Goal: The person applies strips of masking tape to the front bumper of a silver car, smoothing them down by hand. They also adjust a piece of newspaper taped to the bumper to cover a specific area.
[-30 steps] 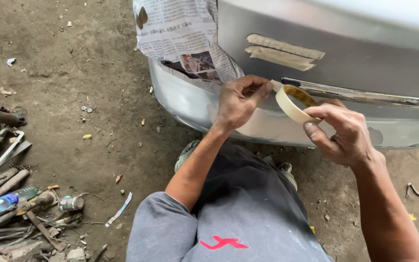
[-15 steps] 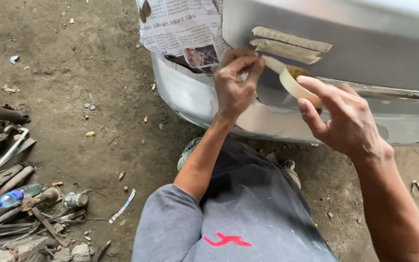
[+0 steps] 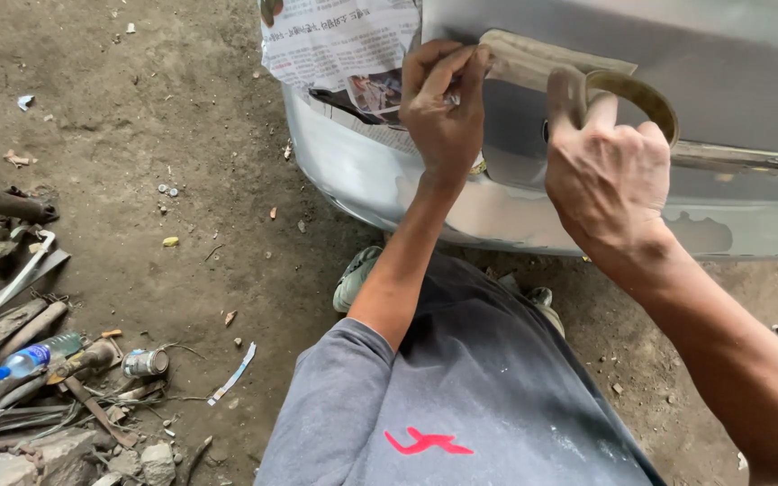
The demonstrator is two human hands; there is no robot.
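Observation:
A grey car body panel fills the top right, with a sheet of newspaper over its left end. My left hand presses the end of a beige masking tape strip against the panel at the newspaper's edge. To its right, my right hand grips the masking tape roll and holds it against the panel. The strip runs from my left fingers to the roll. My knees in grey shorts fill the bottom centre.
Dirt floor all around. A pile of scrap tools, rods and stones lies at lower left, with a blue-capped plastic bottle and a small can. My sandalled foot rests under the panel.
Both hands have moved up the panel. The left hand went from the lower edge to the newspaper's edge, and the right hand carried the roll up beside it.

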